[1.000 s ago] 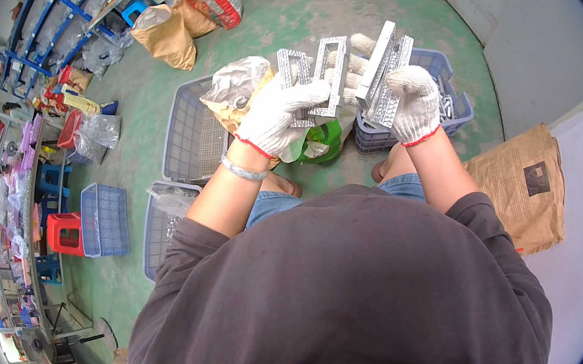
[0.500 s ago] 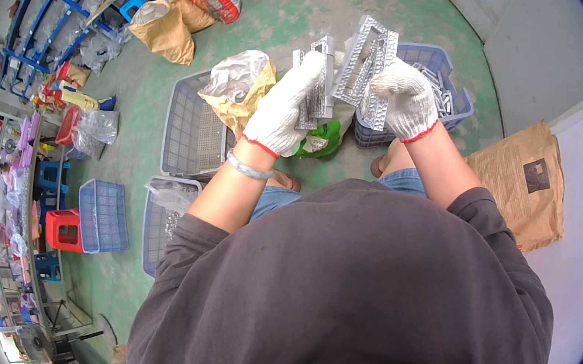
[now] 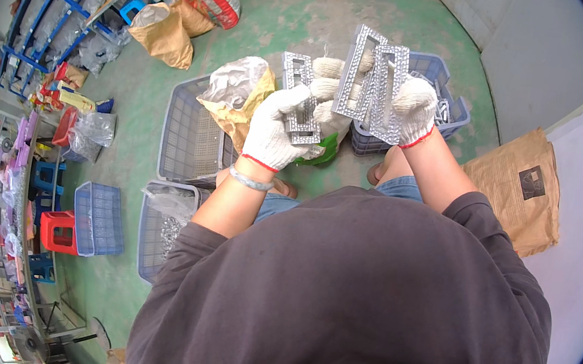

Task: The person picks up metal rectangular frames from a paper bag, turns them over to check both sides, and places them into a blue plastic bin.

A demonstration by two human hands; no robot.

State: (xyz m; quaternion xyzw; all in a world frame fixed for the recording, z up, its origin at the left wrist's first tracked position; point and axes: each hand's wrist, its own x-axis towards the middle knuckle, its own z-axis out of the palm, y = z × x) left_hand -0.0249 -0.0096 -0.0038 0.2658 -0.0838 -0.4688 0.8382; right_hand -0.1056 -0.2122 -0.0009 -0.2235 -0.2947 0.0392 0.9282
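White knitted gloves with red cuffs cover both my hands. My left hand (image 3: 278, 126) is wrapped round a silver rectangular frame (image 3: 297, 71) with a textured face and an open slot; its thumb lies across the front and its fingers extend behind. In my right hand (image 3: 415, 108) are more silver textured frames (image 3: 390, 84), fanned and overlapping, pinched at their right side. The two groups are held up side by side in front of me, a small gap between them. Fingers show through the openings of the right-hand frames.
Behind my right hand stands a blue-grey crate (image 3: 458, 112) of metal pieces. To the left are an empty-looking crate (image 3: 183, 129), a yellow paper sack (image 3: 242, 112) and another crate (image 3: 150, 236). A brown paper bag (image 3: 517, 191) lies at right. Shelving lines the far left.
The frames in both hands have turned so their textured faces show more. Those in my right hand have fanned apart, and my left fingers have opened out behind their piece.
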